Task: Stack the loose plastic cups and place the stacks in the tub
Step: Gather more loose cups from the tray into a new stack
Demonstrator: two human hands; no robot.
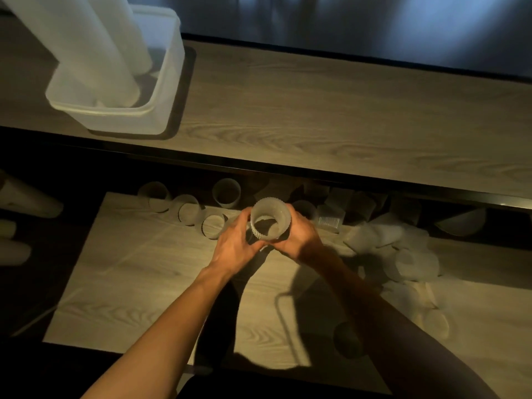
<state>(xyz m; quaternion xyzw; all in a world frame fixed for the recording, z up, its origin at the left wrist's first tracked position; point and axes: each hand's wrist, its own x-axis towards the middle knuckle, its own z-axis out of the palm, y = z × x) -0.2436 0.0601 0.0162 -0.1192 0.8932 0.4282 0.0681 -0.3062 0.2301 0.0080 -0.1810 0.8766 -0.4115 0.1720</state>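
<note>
A short stack of translucent plastic cups [270,218] stands upright over the low wooden surface, its mouth facing me. My left hand [236,243] grips its left side and my right hand [302,240] grips its right side, fingers curled round the cups. Loose cups [227,192] lie on their sides behind my hands, and a heap of cups [403,254] lies to the right. On the upper table at the far left stands the white tub [161,110], with two tall cup stacks [95,53] leaning in it.
The dark front edge of the upper wooden table [316,116] runs across above the loose cups. More cup stacks [26,200] lie in the dark at the left edge. A single cup [436,323] lies at the lower right.
</note>
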